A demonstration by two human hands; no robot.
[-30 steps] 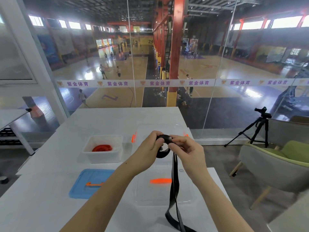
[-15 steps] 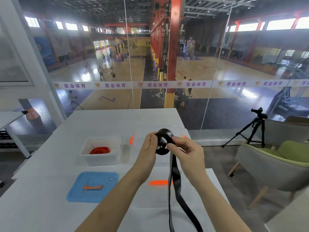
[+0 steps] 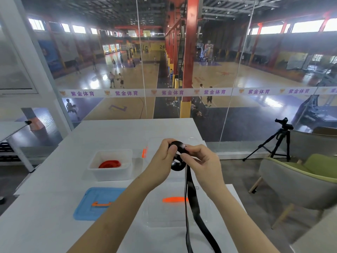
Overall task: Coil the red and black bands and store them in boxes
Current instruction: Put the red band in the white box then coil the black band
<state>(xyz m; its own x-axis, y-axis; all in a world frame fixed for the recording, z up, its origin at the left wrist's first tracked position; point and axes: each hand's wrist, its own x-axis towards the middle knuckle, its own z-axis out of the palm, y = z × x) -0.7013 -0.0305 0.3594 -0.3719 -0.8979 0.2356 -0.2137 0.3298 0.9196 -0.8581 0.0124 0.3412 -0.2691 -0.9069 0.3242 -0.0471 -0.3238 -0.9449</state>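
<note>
Above a white table, left hand and right hand both pinching a partly coiled black band, loose tail dangling toward the bottom edge. At left, coiled red band inside an open white box, blue lid nearer.

Far table bare; white box, blue lid, clear lid block near surface.
</note>
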